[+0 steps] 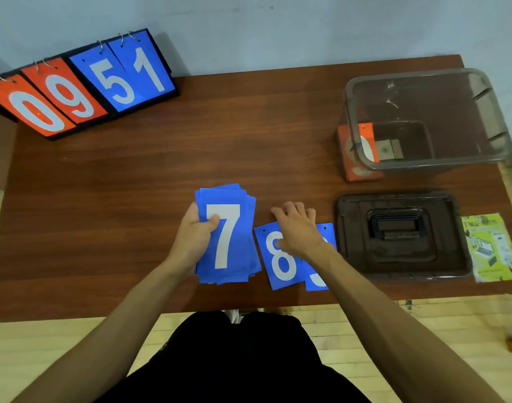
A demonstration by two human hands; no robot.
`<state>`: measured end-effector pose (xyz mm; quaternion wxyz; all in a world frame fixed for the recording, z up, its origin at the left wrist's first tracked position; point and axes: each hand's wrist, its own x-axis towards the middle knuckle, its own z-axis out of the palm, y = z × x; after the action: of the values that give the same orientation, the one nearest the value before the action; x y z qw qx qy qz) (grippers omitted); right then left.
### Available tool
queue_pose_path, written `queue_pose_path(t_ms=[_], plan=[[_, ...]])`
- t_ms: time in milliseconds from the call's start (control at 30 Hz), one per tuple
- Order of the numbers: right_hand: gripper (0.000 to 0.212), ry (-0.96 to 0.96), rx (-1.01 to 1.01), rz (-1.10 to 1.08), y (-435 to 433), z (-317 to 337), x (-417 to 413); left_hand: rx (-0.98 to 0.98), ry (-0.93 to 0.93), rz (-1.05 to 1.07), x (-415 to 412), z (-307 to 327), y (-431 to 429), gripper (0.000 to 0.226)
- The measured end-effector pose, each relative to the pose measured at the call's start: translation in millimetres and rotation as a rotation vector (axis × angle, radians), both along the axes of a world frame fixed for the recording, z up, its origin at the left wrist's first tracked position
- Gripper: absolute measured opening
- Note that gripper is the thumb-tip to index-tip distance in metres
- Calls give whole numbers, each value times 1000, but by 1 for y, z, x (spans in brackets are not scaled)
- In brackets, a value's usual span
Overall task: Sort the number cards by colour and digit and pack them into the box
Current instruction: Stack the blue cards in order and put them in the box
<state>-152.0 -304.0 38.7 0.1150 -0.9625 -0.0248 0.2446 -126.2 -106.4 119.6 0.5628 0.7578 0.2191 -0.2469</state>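
Head view: person's L hand (195, 234) grips a stack of blue cards (234, 257) at approx 6 o'clock on the table (161, 170), thumb across the top card, a white 7. R hand (297, 231) lies palm-down w/ fingers relaxed and spread on the blue 8 card (281, 266), just at the stack's 3 o'clock. A second blue card (318, 277) sits partly under the R wrist, digit mostly hidden. Clear box (438, 165) stands open at 2 o'clock; an orange 9 card (362, 149) shows at its 9 o'clock end, inside or outside can't be told. Dark lid (400, 257) lies at 4 o'clock, a printed packet (493, 248) beside it. Flip scoreboard (83, 85) at 10 o'clock reads 09 orange, 51 blue.
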Motion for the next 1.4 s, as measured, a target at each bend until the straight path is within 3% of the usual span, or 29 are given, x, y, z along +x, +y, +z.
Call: queue_pose_path(t_ms=[100,233,533,767,967,1100,1267,1400], plan=[[64,-67,-43,0,2,-17,-6,25,19,-10,1,-1,-1,13],[39,-88,15,-68,-5,-20,-3,33,16,-3,2,0,-1,12],[5,97,540,-396,-47,57,8,68,-199,-77,13,13,2,17],[8,-61,768,-383,-29,116,11,75,-250,-203,11,35,-12,23],[17,-250,680,-455,5,112,13,-155,-133,-143,-4,38,-28,4],[19,-233,665,-431,11,106,14,-81,-151,-237,-7,28,-29,14],[15,-243,633,-461,-13,92,9,-35,-122,-162,-6,15,-34,15],[29,-124,410,-402,-46,52,1,-8,-81,-91,-4,6,-39,16]])
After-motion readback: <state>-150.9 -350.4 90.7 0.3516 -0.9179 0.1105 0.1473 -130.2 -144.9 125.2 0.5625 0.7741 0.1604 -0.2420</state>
